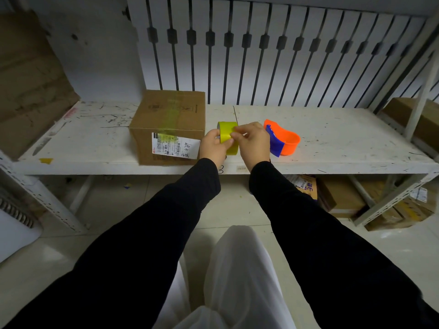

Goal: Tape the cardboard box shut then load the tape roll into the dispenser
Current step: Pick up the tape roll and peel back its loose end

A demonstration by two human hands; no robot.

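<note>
Altogether one taped cardboard box [167,125], one dispenser [282,138], one tape roll [227,131] clamped in left hand [213,146] and right hand [253,144] grip.

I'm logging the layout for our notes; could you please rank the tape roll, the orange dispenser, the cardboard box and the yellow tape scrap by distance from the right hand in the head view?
1. Tape roll: touched by the right hand.
2. Orange dispenser: just right of it.
3. Cardboard box: left, beyond the left hand.
4. Yellow tape scrap: far left, shelf edge.

One cardboard box [169,125], one tape roll [227,137], one dispenser [283,138], two hands.
</note>
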